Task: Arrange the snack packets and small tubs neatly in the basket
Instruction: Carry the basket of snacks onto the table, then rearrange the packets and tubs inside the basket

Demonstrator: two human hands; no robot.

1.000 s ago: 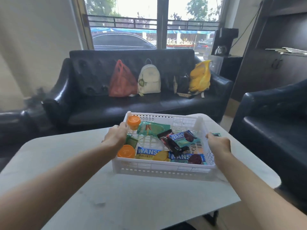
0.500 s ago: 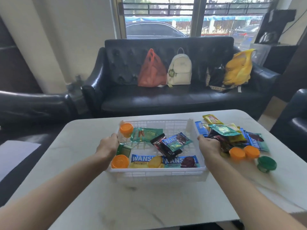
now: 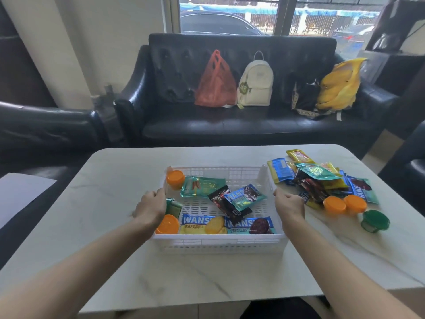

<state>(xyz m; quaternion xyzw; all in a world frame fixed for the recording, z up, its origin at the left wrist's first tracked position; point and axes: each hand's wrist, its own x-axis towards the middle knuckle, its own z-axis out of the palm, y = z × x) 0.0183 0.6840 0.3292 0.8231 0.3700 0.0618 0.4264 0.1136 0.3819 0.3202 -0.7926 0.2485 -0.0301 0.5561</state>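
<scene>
Both hands [image 3: 150, 207] [image 3: 289, 207] apparently gripping basket [image 3: 220, 244] rims, loose packets [image 3: 322, 180], tubs [image 3: 334, 204] crowding right

Bright window [image 3: 230, 17] backlight, dim sofa [image 3: 241, 125], wide-angle edge warp, slight motion blur.

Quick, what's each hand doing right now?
Left hand: grips the left rim of the white slotted plastic basket.
Right hand: grips the basket's right rim.
</scene>
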